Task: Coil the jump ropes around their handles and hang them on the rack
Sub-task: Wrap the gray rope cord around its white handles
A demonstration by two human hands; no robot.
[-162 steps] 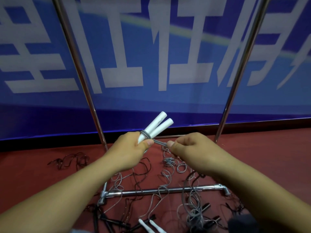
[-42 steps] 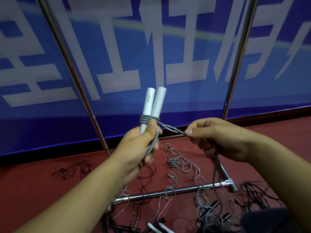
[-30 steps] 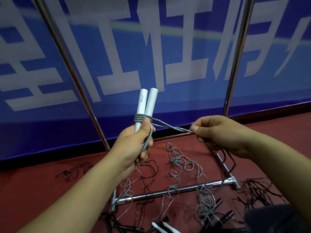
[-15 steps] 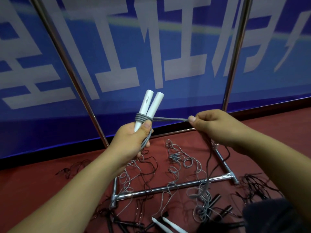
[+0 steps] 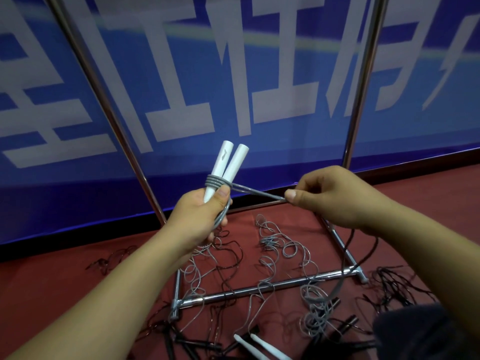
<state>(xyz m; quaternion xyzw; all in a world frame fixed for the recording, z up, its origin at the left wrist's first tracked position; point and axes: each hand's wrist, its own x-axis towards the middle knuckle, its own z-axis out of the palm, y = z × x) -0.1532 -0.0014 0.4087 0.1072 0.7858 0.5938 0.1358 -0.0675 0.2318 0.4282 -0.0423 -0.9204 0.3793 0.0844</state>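
My left hand (image 5: 205,216) grips two white jump rope handles (image 5: 228,162) held side by side and pointing up. Several turns of grey rope (image 5: 217,181) are wound around them just above my thumb. My right hand (image 5: 330,196) pinches a doubled stretch of that grey rope (image 5: 259,194), pulled taut to the right of the handles. The rest of the rope trails from my right hand down to the floor. The metal rack (image 5: 259,288) stands in front of me, its two uprights rising on either side of my hands.
Loose grey ropes (image 5: 283,245) and black ropes (image 5: 397,284) lie tangled on the red floor around the rack's base. Another pair of white handles (image 5: 259,346) and several black handles (image 5: 335,305) lie near the bottom edge. A blue banner (image 5: 233,74) hangs behind the rack.
More turns of grey rope sit around the white handles than at the start. Over the last second my right hand kept the rope taut and dipped slightly lower to the right.
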